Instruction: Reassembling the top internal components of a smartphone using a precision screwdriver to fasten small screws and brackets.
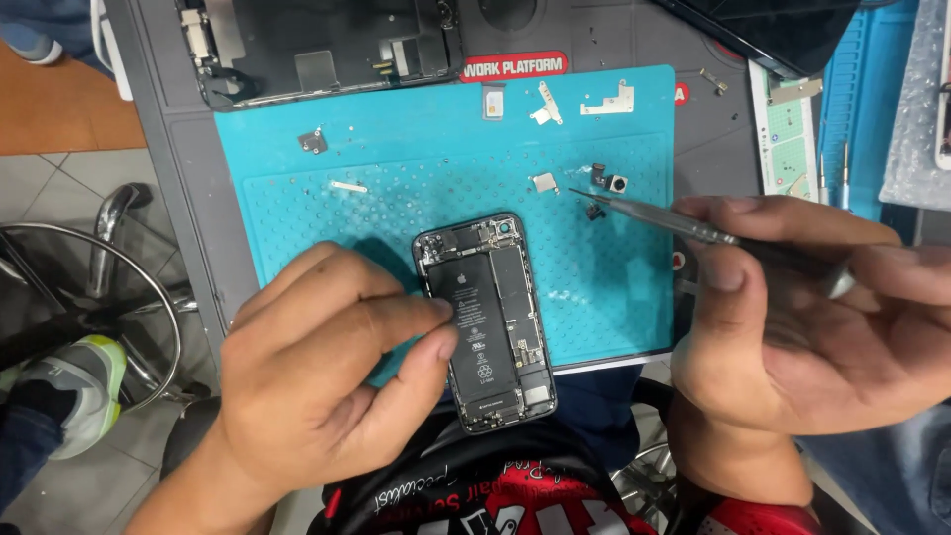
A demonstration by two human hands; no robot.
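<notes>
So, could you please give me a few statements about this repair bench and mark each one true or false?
1. The left hand rests its fingers on the opened phone. True.
2. The right hand holds a hammer. False: it holds slim tweezers, tip pointing left.
3. The phone lies on a red mat. False: the mat is teal, and the phone's lower end hangs over its front edge.
4. Small metal parts, such as a bracket, lie loose on the mat. True.
5. The tweezers' tip touches the phone. False: it hangs above the mat, up and right of the phone, near a small camera module.
</notes>
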